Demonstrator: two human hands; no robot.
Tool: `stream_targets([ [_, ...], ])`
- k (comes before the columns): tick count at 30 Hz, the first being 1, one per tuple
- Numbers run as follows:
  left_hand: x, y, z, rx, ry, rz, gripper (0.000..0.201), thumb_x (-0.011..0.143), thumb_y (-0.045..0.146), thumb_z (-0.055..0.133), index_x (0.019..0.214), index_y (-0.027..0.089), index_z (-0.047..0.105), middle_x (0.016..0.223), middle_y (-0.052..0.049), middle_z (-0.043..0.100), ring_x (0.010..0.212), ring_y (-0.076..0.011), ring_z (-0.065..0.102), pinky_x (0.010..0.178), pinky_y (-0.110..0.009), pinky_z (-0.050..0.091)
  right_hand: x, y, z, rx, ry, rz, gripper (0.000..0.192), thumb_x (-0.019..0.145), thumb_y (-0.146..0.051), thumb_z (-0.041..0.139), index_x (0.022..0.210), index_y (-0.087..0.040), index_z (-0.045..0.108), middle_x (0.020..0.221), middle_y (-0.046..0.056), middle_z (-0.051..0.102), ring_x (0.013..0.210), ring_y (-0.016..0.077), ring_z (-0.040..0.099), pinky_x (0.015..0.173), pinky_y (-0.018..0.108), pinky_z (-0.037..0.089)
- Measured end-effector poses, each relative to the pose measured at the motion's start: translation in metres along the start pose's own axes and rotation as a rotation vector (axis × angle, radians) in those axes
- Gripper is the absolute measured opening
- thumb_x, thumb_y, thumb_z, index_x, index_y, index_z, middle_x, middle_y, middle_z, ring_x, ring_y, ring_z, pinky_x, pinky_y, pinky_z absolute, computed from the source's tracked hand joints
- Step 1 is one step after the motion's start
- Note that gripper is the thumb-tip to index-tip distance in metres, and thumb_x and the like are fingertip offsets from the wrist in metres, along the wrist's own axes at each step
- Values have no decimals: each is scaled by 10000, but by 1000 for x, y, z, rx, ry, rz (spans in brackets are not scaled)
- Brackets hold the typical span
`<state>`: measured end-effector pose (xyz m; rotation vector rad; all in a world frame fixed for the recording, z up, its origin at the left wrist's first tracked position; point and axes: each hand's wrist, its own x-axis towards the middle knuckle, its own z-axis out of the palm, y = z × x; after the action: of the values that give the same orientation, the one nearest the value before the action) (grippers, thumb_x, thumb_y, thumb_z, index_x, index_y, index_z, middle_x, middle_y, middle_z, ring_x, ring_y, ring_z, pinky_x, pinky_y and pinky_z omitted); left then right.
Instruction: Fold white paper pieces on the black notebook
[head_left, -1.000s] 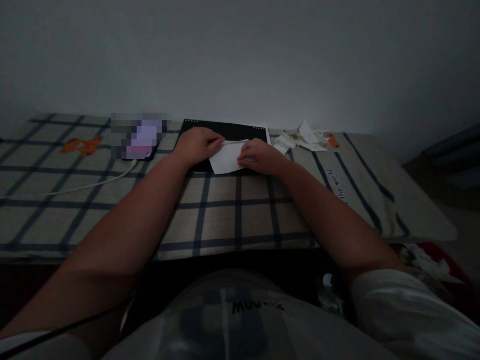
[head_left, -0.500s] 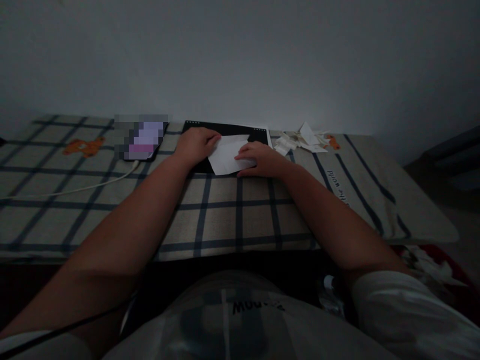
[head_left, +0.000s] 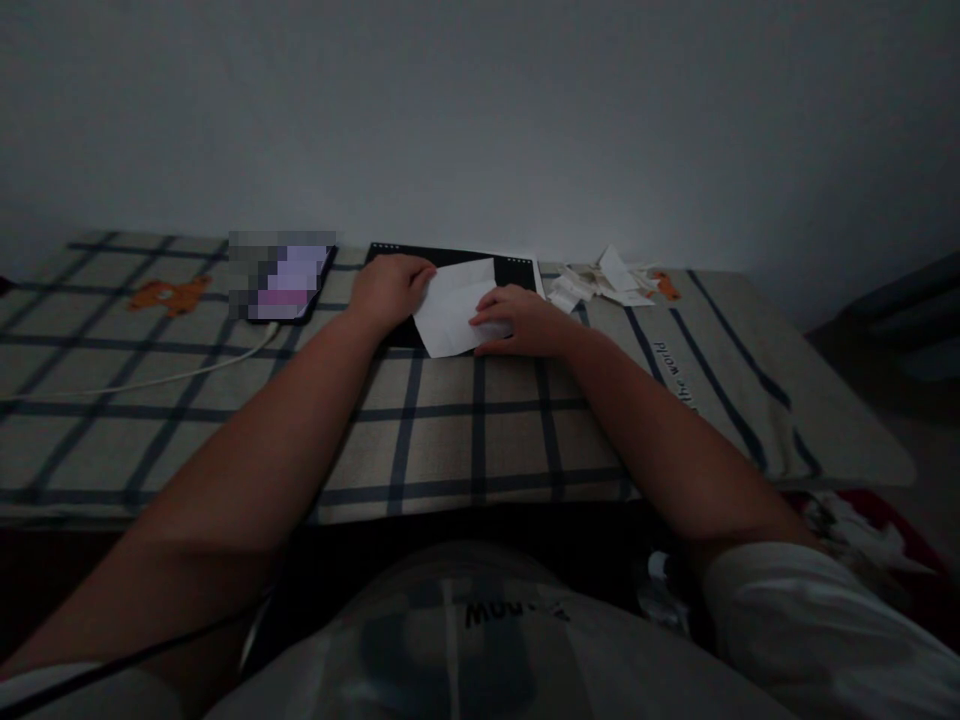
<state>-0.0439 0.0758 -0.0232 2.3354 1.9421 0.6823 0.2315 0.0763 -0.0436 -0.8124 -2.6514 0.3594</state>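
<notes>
Since a second ago the left hand (head_left: 391, 285) has opened the folded flap, pinching the white paper (head_left: 457, 305) while the right hand (head_left: 517, 322) presses it flat on the black pad (head_left: 517, 270) at the bed's far edge, folding seemingly unfinished in this dimness.
</notes>
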Motion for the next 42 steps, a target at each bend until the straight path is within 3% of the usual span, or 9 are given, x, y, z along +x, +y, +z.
stream_targets([
  [6,1,-5,2,-9,17,25,450,1108,427,499,1278,254,878,1331,-116,868,1227,-344,785,1035,-451,591,0,-4,-2,21,7,1,426,942,-495,883,1280,-236,901,1415,156,792,1295,382,691,1120,544,521],
  [11,6,-17,9,-59,66,137,448,1088,438,498,1220,251,883,1238,-114,883,1159,-328,788,1012,-453,593,0,-4,-2,44,24,12,388,949,-483,875,1251,-241,910,1392,144,809,1284,365,705,1128,540,528],
  [19,3,-13,5,-115,-61,464,467,1015,469,528,1072,193,900,1197,-146,861,1118,-314,792,1025,-448,606,1,4,3,57,83,-39,309,951,-466,872,1171,-256,925,1320,126,836,1267,353,712,1127,543,528],
  [26,5,-14,8,-116,-115,507,510,997,532,524,1018,206,915,1253,-122,879,1159,-321,815,1049,-469,617,3,10,5,46,85,-60,229,1057,-382,740,1115,-241,911,1244,113,860,1194,311,739,1113,514,543],
  [32,7,-16,4,-109,-132,534,509,991,545,521,993,223,916,1145,-108,891,1121,-313,818,1065,-465,613,2,8,-5,-67,84,1,317,1121,-410,638,1128,-232,900,1203,123,861,1179,310,729,1109,500,526],
  [35,6,-16,3,-100,-150,532,493,992,532,533,983,224,918,1066,-109,879,1059,-295,806,1036,-443,610,0,13,-7,-103,174,54,340,1120,-434,633,1200,-230,894,1319,144,834,1268,344,706,1153,542,510],
  [38,7,-17,4,-94,-167,516,474,996,514,550,1010,224,924,1042,-108,870,1018,-294,795,1005,-448,612,-3,21,-5,-129,292,201,437,1088,-551,682,1311,-222,865,1388,181,804,1320,407,682,1181,627,507],
  [42,6,-16,7,-91,-153,529,455,965,472,611,1212,235,910,1310,-109,860,1275,-336,760,1177,-508,565,-3,32,4,-103,372,356,571,1026,-643,752,1376,-197,825,1399,212,795,1349,447,682,1192,684,520],
])
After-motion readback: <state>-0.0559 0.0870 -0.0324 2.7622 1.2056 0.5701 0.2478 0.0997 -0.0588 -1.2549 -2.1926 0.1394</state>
